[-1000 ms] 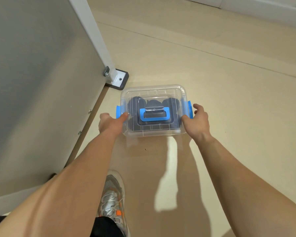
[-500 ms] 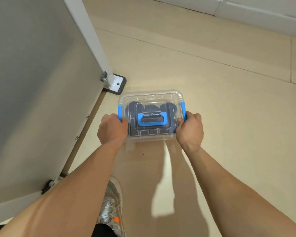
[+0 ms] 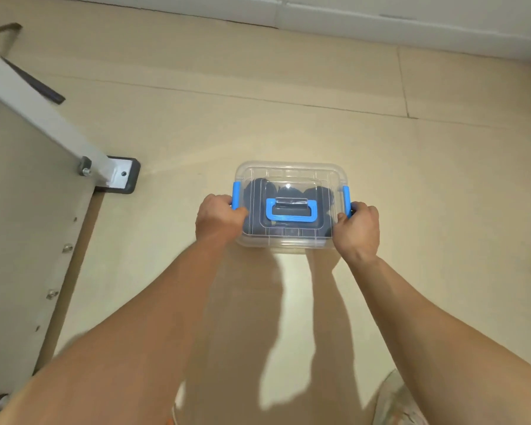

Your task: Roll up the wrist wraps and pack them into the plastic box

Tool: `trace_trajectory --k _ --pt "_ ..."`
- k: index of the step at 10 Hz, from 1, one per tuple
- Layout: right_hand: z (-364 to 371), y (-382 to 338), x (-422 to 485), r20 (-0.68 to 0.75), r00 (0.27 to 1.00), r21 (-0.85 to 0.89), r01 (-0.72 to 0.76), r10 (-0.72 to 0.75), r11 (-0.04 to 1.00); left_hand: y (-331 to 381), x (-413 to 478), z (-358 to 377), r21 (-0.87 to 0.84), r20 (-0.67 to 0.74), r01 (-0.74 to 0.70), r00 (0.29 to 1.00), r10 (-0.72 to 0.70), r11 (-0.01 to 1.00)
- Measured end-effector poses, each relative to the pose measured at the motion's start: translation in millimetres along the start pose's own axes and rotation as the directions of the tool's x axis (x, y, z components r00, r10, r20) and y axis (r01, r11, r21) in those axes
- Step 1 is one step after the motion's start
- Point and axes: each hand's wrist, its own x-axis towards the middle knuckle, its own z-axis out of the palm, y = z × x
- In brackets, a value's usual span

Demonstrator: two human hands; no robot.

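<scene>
While the person is gripping the plastic box (image 3: 288,245) low above the floor (image 3: 288,102) or resting it there (I am not managing to tell which), the left hand (image 3: 218,220) is curling round its left end and the right hand (image 3: 357,231) round its right end, each against a blue latch (image 3: 236,194). The dark rolled wrist wraps (image 3: 255,191) are lying inside, showing through the closed clear lid beneath the blue handle (image 3: 292,214). Whether both latches are sitting fully snapped down is not showing. If one is loose, fingers pushing under it are likely prying it up, and the lid is then risking popping off, spilling rolls that start unwinding. The table leg (image 3: 43,118) is standing near on the left, so a swing that way is risking a knock.
</scene>
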Motion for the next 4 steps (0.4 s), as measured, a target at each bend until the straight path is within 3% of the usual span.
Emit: trace_trajectory --k 2,3,4 --pt "-28.6 27.6 21.1 0.116 0.99 0.091 -0.087 0.076 0.992 42.0 1.2 36.3 -0.052 0.013 0.037 0.999 -0.037 0.998" --pt "-33.2 30.1 21.3 0.183 0.981 0.106 -0.091 0.07 0.99 42.3 -0.8 28.0 0.001 0.06 0.012 0.998 -0.012 1.0" --pt "-47.1 20.9 20.2 0.259 0.962 -0.035 -0.083 0.09 0.996 54.8 -17.1 6.9 0.126 0.15 -0.037 0.988 0.018 0.991"
